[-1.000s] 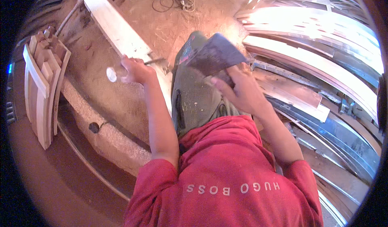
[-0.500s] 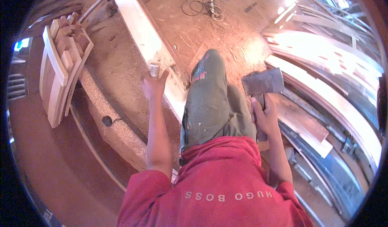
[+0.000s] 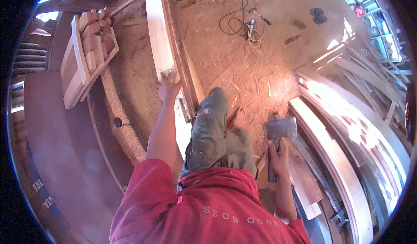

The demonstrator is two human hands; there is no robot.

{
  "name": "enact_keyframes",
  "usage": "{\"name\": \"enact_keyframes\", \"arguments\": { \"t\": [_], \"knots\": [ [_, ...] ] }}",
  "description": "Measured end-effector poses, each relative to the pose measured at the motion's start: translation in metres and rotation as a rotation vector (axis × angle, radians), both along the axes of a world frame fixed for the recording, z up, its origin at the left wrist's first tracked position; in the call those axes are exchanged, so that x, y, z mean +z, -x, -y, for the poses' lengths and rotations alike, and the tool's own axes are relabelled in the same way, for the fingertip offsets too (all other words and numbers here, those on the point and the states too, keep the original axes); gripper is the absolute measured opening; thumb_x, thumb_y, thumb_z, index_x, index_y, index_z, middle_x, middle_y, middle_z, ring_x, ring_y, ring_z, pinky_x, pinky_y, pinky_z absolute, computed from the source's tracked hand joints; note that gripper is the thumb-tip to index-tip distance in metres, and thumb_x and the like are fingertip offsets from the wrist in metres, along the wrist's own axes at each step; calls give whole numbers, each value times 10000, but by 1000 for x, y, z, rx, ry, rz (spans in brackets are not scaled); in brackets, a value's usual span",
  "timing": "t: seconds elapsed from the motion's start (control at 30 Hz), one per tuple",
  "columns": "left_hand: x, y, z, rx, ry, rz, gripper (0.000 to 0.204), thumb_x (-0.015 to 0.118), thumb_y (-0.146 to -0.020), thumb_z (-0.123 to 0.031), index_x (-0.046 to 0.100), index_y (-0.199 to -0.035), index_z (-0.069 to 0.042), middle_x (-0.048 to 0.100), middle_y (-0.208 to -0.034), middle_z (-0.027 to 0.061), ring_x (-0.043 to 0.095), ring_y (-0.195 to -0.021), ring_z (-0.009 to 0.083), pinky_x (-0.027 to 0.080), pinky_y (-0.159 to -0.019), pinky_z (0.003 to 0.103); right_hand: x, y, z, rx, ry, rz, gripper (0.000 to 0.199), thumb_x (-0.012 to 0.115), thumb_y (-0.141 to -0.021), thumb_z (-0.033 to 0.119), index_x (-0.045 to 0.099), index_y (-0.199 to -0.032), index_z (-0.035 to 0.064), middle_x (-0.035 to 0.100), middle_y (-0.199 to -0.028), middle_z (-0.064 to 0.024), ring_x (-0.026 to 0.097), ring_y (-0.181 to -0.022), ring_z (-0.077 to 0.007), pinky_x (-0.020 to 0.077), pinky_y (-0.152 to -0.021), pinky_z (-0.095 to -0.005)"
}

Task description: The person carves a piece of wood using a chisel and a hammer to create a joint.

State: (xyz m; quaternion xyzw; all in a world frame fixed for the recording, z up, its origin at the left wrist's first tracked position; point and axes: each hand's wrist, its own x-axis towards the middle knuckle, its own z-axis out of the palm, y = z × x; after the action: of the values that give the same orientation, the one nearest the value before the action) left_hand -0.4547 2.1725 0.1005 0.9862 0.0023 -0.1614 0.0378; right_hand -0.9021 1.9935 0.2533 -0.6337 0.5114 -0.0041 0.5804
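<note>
Axe [image 3: 281, 128] now off thigh [image 3: 208, 137], R hand [image 3: 279, 155] round handle [image 3: 273, 169]; L hand [image 3: 167, 90] round metal-ended tool [image 3: 172, 75] w/ rest hidden

Two hands [image 3: 168, 87] [image 3: 280, 155], one hatchet [image 3: 283, 128], one hammer [image 3: 261, 17], one shirt [image 3: 200, 205]

The wide fisheye view is taken from the person's head, aimed steeply down and forward. Nearest, at six o'clock, the red cloth shirt [image 3: 204, 211] is seen; farther off, the bare left hand [image 3: 168, 88] at ten and bare right hand [image 3: 279, 155] at four; farthest, the brown earth floor [image 3: 213, 46] toward twelve.
</note>
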Motion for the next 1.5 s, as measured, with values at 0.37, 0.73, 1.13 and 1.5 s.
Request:
{"name": "enact_keyframes", "arguments": {
  "t": [0.37, 0.73, 1.13, 1.5],
  "knots": [
    [30, 56, -82, -9, 486, -485, 995, 928, -611, -434, 510, -1402, 2, 673, -1216, 202, 665, -1108, 295, 521, -966, 413, 25, -63, 78, 42, -4, -48, 194, 564, -1022, 238, 509, -966, 61, 514, -641, -33, 494, -416, -129, 406, -373, -292],
    [61, 89, -96, 81, 527, -177, 656, 845, -693, -389, 675, -1288, -172, 736, -1067, 187, 725, -956, 341, 570, -826, 480, 31, -226, 98, 397, -47, 1, 190, 569, -1013, 230, 524, -1105, 69, 506, -624, -15, 471, -411, -106, 389, -370, -267],
    [90, 96, -103, 177, 411, -252, 626, 785, -736, -508, 656, -1239, -159, 731, -1056, 154, 708, -953, 363, 566, -826, 498, 54, -404, 63, 1059, 18, 26, 256, 637, -986, 239, 590, -1142, 41, 539, -632, -15, 546, -475, -118, 441, -448, -292],
    [82, 145, -29, 606, 169, 94, 456, 619, -877, -158, 600, -1331, -200, 688, -1187, 74, 671, -1041, 284, 591, -758, 399, 11, -574, -16, 1941, 397, 318, 448, 728, -873, 381, 607, -1075, 1, 650, -860, -207, 649, -864, -396, 495, -796, -489]
  ]
}}
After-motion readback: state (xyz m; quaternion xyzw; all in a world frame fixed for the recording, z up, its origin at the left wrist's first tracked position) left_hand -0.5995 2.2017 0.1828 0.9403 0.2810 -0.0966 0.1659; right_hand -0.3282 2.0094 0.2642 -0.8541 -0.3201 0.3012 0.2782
